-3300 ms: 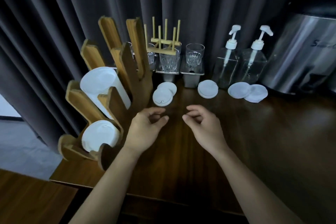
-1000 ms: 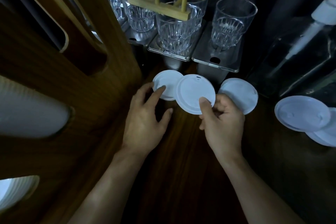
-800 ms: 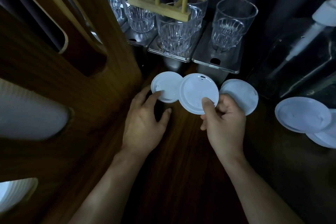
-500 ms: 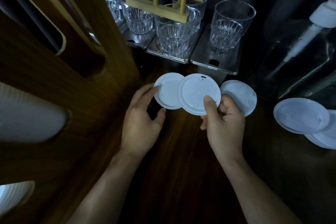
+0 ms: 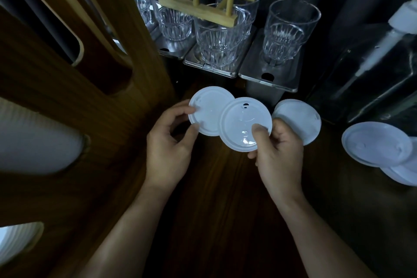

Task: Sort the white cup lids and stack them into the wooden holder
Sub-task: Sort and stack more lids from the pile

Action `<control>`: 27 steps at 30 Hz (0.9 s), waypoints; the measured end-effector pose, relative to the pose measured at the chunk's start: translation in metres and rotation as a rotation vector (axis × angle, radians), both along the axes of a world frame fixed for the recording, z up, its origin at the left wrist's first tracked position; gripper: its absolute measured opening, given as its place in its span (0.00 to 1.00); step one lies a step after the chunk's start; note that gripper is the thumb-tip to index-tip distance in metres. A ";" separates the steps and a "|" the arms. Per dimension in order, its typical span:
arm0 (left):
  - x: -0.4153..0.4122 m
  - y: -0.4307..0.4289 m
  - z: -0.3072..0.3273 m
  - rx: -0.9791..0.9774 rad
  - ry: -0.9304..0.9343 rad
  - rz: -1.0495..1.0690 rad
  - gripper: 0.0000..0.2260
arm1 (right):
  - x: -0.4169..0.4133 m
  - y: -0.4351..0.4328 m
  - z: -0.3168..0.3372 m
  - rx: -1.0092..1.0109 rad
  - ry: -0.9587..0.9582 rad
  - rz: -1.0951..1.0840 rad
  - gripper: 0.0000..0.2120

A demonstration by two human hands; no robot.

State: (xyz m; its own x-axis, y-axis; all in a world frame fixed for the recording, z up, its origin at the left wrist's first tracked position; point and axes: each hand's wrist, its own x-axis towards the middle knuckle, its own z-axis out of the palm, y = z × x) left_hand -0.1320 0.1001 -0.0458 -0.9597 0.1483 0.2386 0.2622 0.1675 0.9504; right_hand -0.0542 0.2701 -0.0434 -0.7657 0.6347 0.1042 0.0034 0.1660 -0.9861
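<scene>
My left hand [image 5: 168, 142] pinches the left rim of a small white lid [image 5: 207, 108], raised off the dark table. My right hand [image 5: 278, 153] pinches a second white lid [image 5: 242, 119] with a sip hole, thumb on top; it overlaps the first lid's right edge. Another pile of white lids [image 5: 300, 119] lies on the table behind my right hand. Larger white lids [image 5: 376, 144] lie at the right. The wooden holder [image 5: 74, 101] fills the left side, with white lids [image 5: 33, 133] showing through its slots.
Several clear glasses [image 5: 220, 45] stand on steel trays [image 5: 268, 79] at the back, under a light wooden rack [image 5: 198, 9]. A pump bottle [image 5: 372, 63] stands at the right back. Dark curtain behind. Bare dark wood table [image 5: 225, 210] lies in front of my hands.
I leaned in close to the table. My right hand picked up the sip-hole lid. My left hand went from touching the small lid to pinching it and lifting it.
</scene>
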 end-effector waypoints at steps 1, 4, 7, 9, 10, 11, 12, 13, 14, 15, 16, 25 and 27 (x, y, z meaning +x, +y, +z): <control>0.000 0.000 0.001 0.002 -0.023 0.005 0.12 | 0.000 -0.001 0.000 0.008 -0.011 0.017 0.09; 0.000 0.002 0.002 0.080 -0.102 -0.012 0.10 | -0.001 -0.002 -0.001 0.040 -0.011 0.042 0.05; -0.001 0.002 0.005 0.137 -0.161 -0.033 0.10 | -0.001 -0.003 0.000 0.019 0.044 0.037 0.11; -0.002 0.002 0.006 0.124 -0.171 -0.047 0.12 | 0.000 -0.003 -0.001 0.044 0.064 0.060 0.11; -0.002 0.001 0.005 0.113 -0.169 -0.055 0.13 | 0.000 -0.004 -0.002 0.070 0.062 0.079 0.11; -0.002 0.001 0.005 0.097 -0.162 -0.061 0.13 | 0.000 -0.004 -0.003 0.096 0.058 0.094 0.11; -0.002 0.000 0.005 0.080 -0.153 -0.064 0.12 | 0.000 -0.005 -0.004 0.115 0.057 0.101 0.12; -0.001 0.001 0.005 0.070 -0.146 -0.064 0.11 | 0.000 -0.005 -0.004 0.120 0.055 0.100 0.13; -0.001 0.001 0.005 0.072 -0.143 -0.064 0.10 | 0.000 -0.005 -0.004 0.115 0.049 0.094 0.13; 0.000 0.001 0.005 0.080 -0.143 -0.067 0.09 | 0.000 -0.004 -0.004 0.109 0.039 0.085 0.13; 0.000 0.002 0.005 0.087 -0.144 -0.073 0.09 | 0.000 -0.004 -0.004 0.102 0.031 0.075 0.12; -0.001 0.001 0.000 0.077 -0.113 -0.124 0.10 | -0.004 -0.002 -0.007 0.059 -0.003 0.049 0.11; 0.000 0.002 0.001 0.094 -0.106 -0.140 0.10 | -0.005 -0.002 -0.008 0.088 -0.013 0.052 0.12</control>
